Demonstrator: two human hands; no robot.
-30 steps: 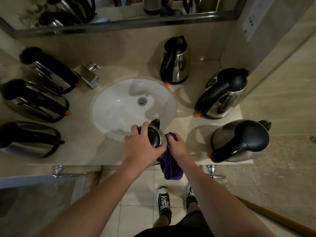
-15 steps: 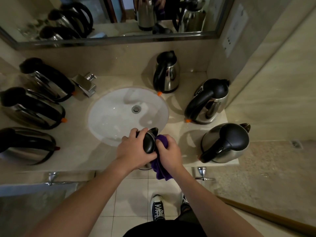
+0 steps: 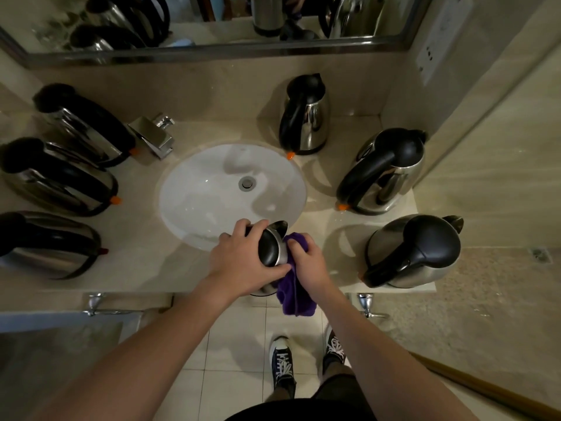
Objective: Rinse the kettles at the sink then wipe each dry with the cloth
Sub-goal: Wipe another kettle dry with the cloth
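Note:
A steel kettle with a black lid [image 3: 271, 246] is held at the near rim of the white sink [image 3: 206, 196]. My left hand [image 3: 243, 259] grips it over the lid and handle. My right hand [image 3: 306, 262] presses a purple cloth [image 3: 296, 296] against the kettle's right side; the cloth's tail hangs below the counter edge. Three kettles [image 3: 82, 126] [image 3: 57, 177] [image 3: 45, 244] lie on the counter left of the sink. Three more kettles [image 3: 305, 117] [image 3: 385, 171] [image 3: 416, 253] stand to the right.
A chrome faucet [image 3: 154, 133] sits at the sink's back left. A mirror [image 3: 212, 22] runs along the back wall, and a side wall closes the right end. Towel-bar brackets [image 3: 365, 303] stick out below the counter edge. My shoes [image 3: 283, 363] stand on the tiled floor.
My view tilted up, then dipped slightly. My right hand with the cloth rose along the kettle's side to near the lid and has stayed there; my left hand keeps its grip.

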